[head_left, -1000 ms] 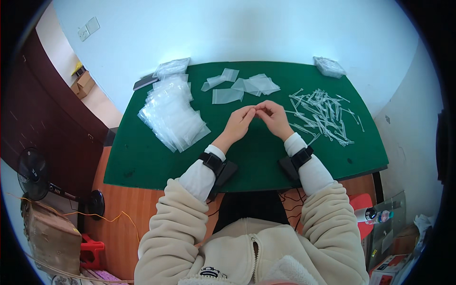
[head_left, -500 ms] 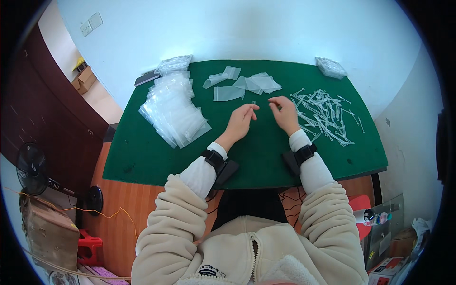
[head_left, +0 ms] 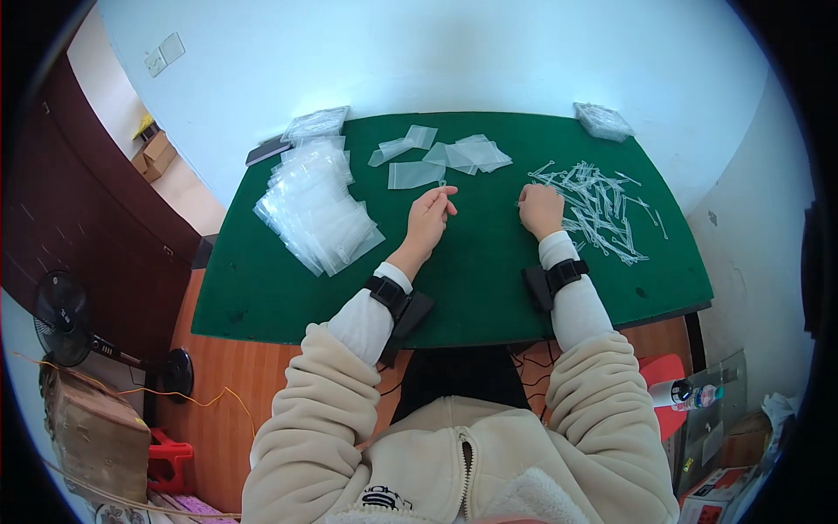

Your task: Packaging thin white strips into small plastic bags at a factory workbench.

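My left hand [head_left: 428, 217] is over the middle of the table, fingers closed in a pinch. A small clear looped tip [head_left: 443, 182] pokes out past its fingertips, and the rest of that thin stick is hidden. To the right, my right hand [head_left: 542, 210] is curled closed at the left edge of a loose heap of thin clear sticks [head_left: 602, 214] with small looped ends. Its fingertips are turned away, so what they hold cannot be made out. Several flat clear plastic bags [head_left: 415, 175] lie just beyond my left hand.
A fanned stack of clear bags [head_left: 319, 210] covers the left of the green table [head_left: 471, 306]. At the back stand a bundle of packed bags [head_left: 319, 122], a dark flat object [head_left: 268, 150] and a clear packet [head_left: 604, 122] at the right corner. A wall borders the far edge.
My hands have moved apart. The left went slightly left with the small clear tip still showing; the right moved rightward to the heap of sticks and turned over.
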`<action>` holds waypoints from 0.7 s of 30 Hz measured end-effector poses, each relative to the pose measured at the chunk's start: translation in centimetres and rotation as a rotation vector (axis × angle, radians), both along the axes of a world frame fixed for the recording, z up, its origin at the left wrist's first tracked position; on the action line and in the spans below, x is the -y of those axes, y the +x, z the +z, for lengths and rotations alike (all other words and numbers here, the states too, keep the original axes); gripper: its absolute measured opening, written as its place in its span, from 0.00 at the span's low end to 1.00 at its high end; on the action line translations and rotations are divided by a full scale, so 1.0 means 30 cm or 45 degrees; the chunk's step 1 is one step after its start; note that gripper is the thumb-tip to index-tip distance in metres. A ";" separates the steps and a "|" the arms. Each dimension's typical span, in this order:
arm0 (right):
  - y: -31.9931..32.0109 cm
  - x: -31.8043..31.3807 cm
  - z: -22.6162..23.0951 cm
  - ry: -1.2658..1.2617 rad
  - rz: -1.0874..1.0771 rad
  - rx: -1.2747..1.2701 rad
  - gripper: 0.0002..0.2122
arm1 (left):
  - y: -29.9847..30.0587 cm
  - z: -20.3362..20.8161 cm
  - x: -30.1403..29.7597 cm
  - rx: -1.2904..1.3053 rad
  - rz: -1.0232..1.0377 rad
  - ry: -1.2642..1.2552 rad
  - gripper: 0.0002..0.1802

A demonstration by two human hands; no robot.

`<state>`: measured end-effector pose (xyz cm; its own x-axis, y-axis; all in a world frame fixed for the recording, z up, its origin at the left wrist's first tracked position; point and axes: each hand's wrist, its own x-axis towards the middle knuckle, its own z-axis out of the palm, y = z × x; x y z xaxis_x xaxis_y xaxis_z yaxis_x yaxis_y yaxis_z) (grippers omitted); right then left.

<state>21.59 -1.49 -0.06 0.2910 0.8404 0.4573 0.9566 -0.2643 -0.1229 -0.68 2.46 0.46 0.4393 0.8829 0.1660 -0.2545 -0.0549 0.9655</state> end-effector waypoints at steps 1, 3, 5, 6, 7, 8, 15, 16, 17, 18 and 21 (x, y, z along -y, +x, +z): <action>0.000 -0.007 0.000 0.085 0.101 -0.062 0.04 | -0.001 0.000 -0.002 0.000 -0.002 0.001 0.13; 0.000 -0.018 0.000 0.255 0.301 -0.184 0.03 | -0.003 0.002 -0.004 0.017 -0.007 -0.092 0.14; -0.041 -0.020 0.009 0.268 0.466 -0.432 0.03 | -0.007 -0.001 -0.011 0.026 0.000 -0.135 0.14; -0.069 -0.015 0.015 0.276 0.624 -0.680 0.03 | -0.004 -0.006 -0.009 0.034 -0.024 -0.128 0.14; -0.091 -0.011 0.019 0.282 0.781 -0.928 0.03 | -0.001 -0.012 -0.007 0.041 -0.048 -0.121 0.14; -0.108 -0.009 0.021 0.282 0.782 -0.928 0.03 | 0.001 -0.016 -0.007 0.048 -0.072 -0.114 0.14; -0.156 0.011 0.051 0.249 1.040 -1.581 0.04 | 0.010 -0.017 0.000 -0.050 -0.113 -0.068 0.16; -0.157 0.010 0.048 0.249 1.036 -1.582 0.04 | 0.013 -0.011 0.005 -0.048 -0.134 -0.100 0.16; -0.158 0.008 0.043 0.243 1.066 -1.631 0.04 | 0.014 -0.006 0.011 -0.049 -0.136 -0.102 0.16; -0.159 0.006 0.038 0.237 1.095 -1.680 0.04 | 0.015 -0.002 0.018 -0.082 -0.196 -0.131 0.16; -0.168 0.002 0.033 0.256 1.111 -1.729 0.04 | 0.015 0.017 0.039 -0.149 -0.313 -0.187 0.16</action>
<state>16.54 -1.55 0.93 0.0427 0.9188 0.3923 -0.0360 0.3938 -0.9185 -0.22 1.29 0.97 0.6511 0.7587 -0.0199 -0.1292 0.1366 0.9822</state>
